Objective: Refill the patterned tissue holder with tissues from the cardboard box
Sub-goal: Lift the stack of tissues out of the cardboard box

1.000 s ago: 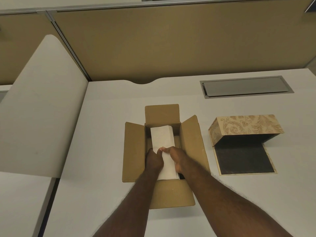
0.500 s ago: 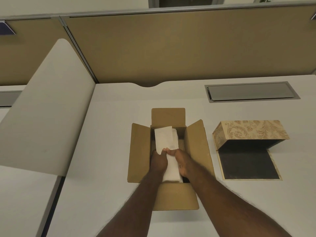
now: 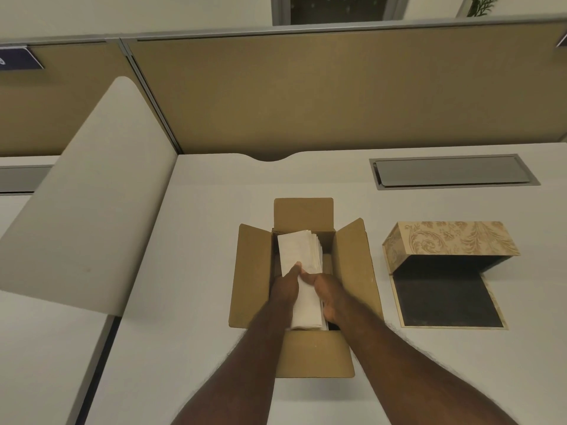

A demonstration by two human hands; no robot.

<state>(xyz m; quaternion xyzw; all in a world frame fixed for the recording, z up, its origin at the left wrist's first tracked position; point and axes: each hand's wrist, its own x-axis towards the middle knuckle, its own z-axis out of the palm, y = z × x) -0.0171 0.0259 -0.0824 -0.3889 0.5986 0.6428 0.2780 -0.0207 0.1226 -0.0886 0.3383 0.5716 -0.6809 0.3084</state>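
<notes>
Step in hand, as we judge it: drawing the tissues out of the cardboard box (image 3: 302,286). The box sits on the white desk (image 3: 199,240) with all four flaps folded outward, at centre of the scene. Our left hand (image 3: 283,288) and right hand (image 3: 326,294) are both closed on the near half of a white tissue stack (image 3: 300,254), one hand on each long side, thumbs on top. The far end of the stack tilts up above the box opening, and its layers fan slightly at the far right edge.

The patterned tissue holder (image 3: 451,240) stands to the right of the box, apart from it, hinged open, with its dark inner base panel (image 3: 445,299) lying flat toward us. No tissues in it that we can see.

Next move, we expect: lift the stack clear of the right flap (image 3: 356,265), carry it rightward, and lay it square on the dark panel. This calls for an even squeeze from both sides, since the loose far layers could slide or spill.
</notes>
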